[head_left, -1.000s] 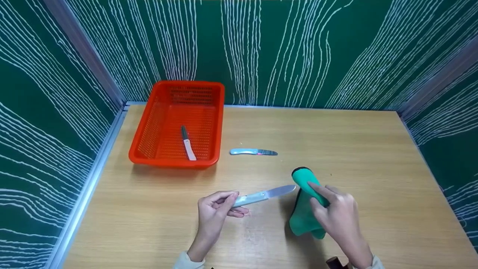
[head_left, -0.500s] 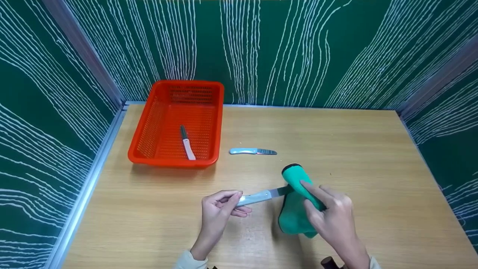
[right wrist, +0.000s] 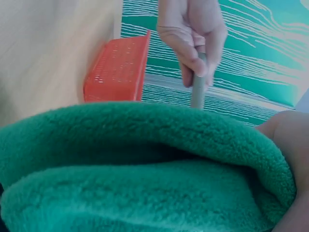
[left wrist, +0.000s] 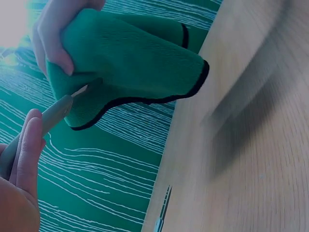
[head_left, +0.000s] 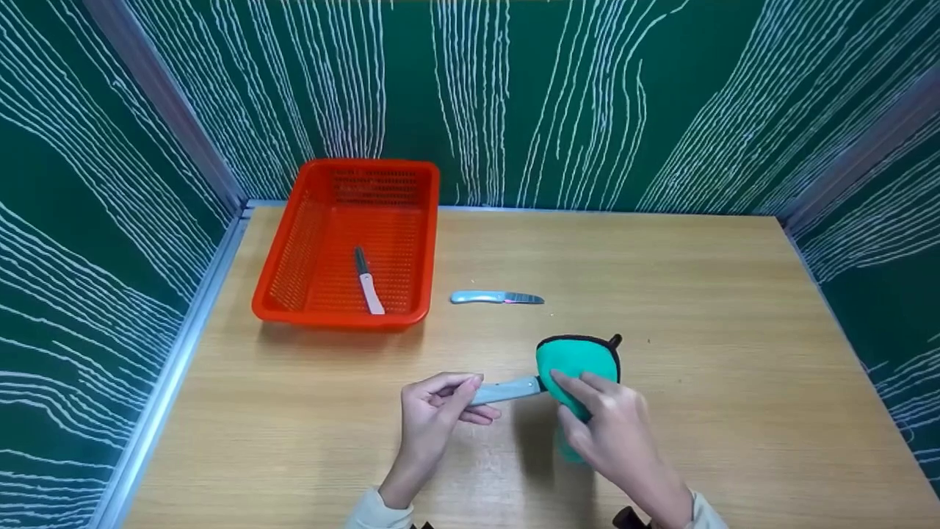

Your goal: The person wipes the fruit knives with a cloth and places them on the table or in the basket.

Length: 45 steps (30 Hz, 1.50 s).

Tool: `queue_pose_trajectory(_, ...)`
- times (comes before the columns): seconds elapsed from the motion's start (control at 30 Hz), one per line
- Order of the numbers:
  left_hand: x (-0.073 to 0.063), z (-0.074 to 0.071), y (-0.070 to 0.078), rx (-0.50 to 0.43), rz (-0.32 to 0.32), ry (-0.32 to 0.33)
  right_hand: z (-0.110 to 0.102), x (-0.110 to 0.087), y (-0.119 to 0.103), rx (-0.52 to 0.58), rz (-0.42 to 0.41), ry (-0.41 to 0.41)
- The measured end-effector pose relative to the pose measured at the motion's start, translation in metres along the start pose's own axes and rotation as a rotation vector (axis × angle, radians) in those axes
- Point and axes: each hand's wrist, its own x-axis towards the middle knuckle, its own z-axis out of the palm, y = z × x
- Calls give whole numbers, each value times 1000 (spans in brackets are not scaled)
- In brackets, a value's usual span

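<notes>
In the head view my left hand pinches a knife by its pale blue handle, held above the table. A green cloth with black edging wraps the blade, which is mostly hidden. My right hand grips that cloth around the blade, fingers over its top. The left wrist view shows a short bit of bare metal between the handle and the folded cloth. Seen from the right wrist, the cloth's thick folds cover the blade.
A red perforated basket stands at the back left, with a pale pink-handled knife inside. To its right, a blue-handled knife lies flat on the wooden table. Green walls with white lines close off the back and sides.
My right hand has brought the cloth left onto the knife, so the blade, bare a second ago, is now covered. My left hand has shifted slightly right.
</notes>
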Motion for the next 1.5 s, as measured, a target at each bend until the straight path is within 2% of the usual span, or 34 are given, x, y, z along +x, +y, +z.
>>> queue_pose_trajectory(0.3, 0, -3, -2, -61, 78, -5, 2, 0, 6, -80, -30, -27)
queue_pose_trajectory(0.73, -1, -9, 0, -109, 71, 26, -4, -2, 20, -108, 22, 8)
queue_pose_trajectory(0.97, 0, -12, 1, -111, 100, 32, -8, -2, 27, -117, 71, 14)
queue_pose_trajectory(1.2, -2, -11, 1, -54, 49, 50, -12, -6, 32, -115, 115, 20)
queue_pose_trajectory(1.5, 0, -13, -1, -77, 133, 36, -23, -5, 34, -95, 145, 98)
